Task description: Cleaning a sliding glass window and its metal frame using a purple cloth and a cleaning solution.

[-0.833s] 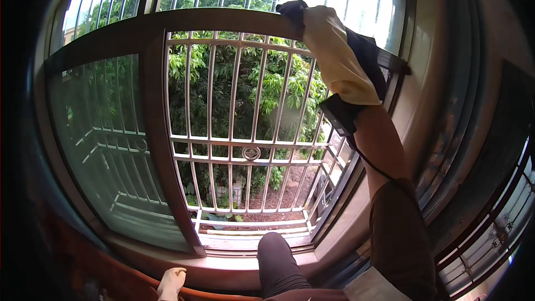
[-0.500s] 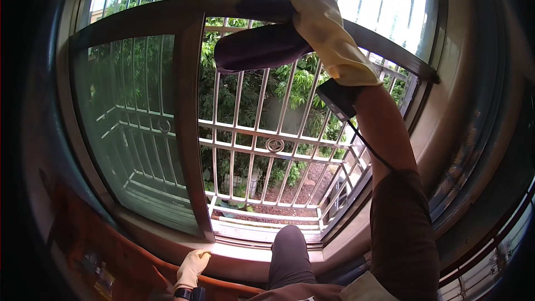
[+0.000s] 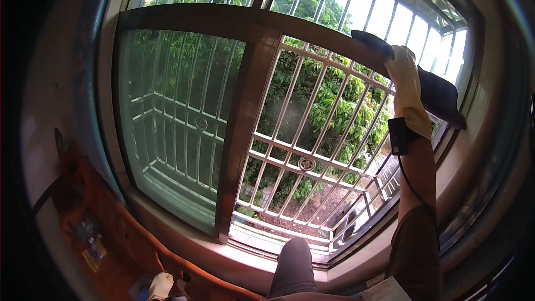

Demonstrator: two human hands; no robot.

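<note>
Dark cloth (image 3: 443,95): gripped by your gloved right hand's (image 3: 405,69) fingers at the brown crossbar (image 3: 334,42); long axis along it, sloping down rightward past the fingers. Black box (image 3: 398,136): below them, at your wrist. Metal grille (image 3: 307,164): beyond, lower left. Left hand (image 3: 161,286): gloved, near orange-brown furniture (image 3: 146,245); finger state unclear.

Upper right, the cloth (image 3: 440,95) is matt fabric, the glove (image 3: 408,86) beside it smooth and rubbery. Left of centre, glossy glass (image 3: 178,139) (slightly hazy); mid-frame, shiny metal grille (image 3: 306,164); lower left, polished-looking wooden furniture (image 3: 134,234).
</note>
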